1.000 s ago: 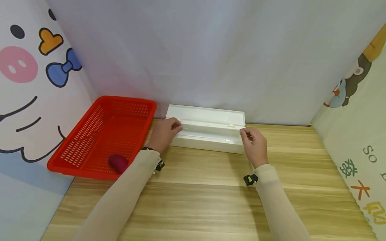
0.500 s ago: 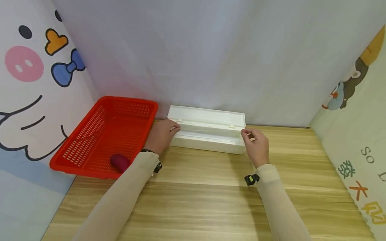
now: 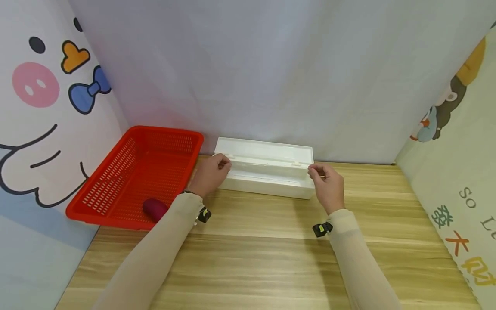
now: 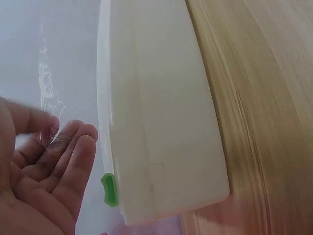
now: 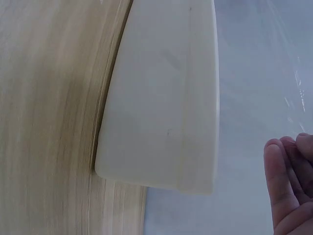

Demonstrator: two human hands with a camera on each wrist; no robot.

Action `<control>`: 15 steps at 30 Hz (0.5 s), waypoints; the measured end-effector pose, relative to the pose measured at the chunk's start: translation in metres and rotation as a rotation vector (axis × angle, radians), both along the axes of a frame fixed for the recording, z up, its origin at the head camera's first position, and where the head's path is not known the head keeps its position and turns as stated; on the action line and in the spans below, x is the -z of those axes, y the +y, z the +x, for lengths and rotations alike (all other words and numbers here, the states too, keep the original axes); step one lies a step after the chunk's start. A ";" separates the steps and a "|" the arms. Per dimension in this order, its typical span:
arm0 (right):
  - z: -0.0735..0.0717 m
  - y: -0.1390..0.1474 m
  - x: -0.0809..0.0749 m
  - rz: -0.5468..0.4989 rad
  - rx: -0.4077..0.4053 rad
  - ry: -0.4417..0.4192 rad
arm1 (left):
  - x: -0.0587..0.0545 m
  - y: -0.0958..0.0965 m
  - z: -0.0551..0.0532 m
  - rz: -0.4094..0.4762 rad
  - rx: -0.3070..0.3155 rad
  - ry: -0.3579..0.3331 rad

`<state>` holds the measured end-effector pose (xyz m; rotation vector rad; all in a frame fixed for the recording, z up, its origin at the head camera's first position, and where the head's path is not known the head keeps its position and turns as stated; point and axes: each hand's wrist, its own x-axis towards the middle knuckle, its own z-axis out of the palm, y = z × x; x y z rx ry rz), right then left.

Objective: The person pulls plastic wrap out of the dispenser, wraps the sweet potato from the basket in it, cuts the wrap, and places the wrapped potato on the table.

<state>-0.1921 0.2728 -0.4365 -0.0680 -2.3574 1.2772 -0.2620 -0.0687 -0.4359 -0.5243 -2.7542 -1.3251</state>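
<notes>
A long white cling film box (image 3: 267,189) lies against the back curtain with its lid (image 3: 267,148) raised. My left hand (image 3: 211,174) is at its left end. Thumb and fingertips there pinch clear cling film (image 4: 45,78), which shows as shiny creases in the left wrist view. Over the right end, my right hand (image 3: 329,185) pinches with thumb and fingers. Film glints (image 5: 300,90) rise beyond those fingertips in the right wrist view, where the thumb is partly cut off. A small green piece (image 4: 110,190) sits on the box's edge near the left hand.
To the left stands a red perforated basket (image 3: 73,211), close to my left forearm. Inside it lies a dark purple, rounded thing (image 3: 155,209), partly behind the sleeve. Printed curtains enclose the wooden table (image 3: 255,262) at the back and sides.
The head view has shifted slightly. Both hands keep their pinch and stay near the two ends of the box, with only small movements.
</notes>
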 end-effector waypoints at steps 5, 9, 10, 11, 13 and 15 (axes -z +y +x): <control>0.001 -0.001 -0.002 -0.012 -0.011 -0.005 | 0.002 0.008 -0.002 -0.039 0.004 -0.052; 0.001 -0.001 -0.001 -0.019 -0.034 -0.010 | 0.002 0.015 -0.001 -0.046 -0.040 -0.032; 0.001 -0.002 -0.001 -0.019 -0.036 -0.012 | 0.002 0.016 -0.001 -0.043 -0.051 -0.020; 0.001 -0.002 -0.001 -0.017 -0.037 -0.013 | 0.002 0.017 0.000 -0.045 -0.060 -0.005; 0.001 -0.002 -0.001 -0.012 -0.033 -0.013 | 0.002 0.018 0.000 -0.051 -0.067 0.018; 0.002 -0.001 -0.002 -0.002 -0.025 -0.011 | 0.002 0.016 -0.001 -0.066 -0.059 0.041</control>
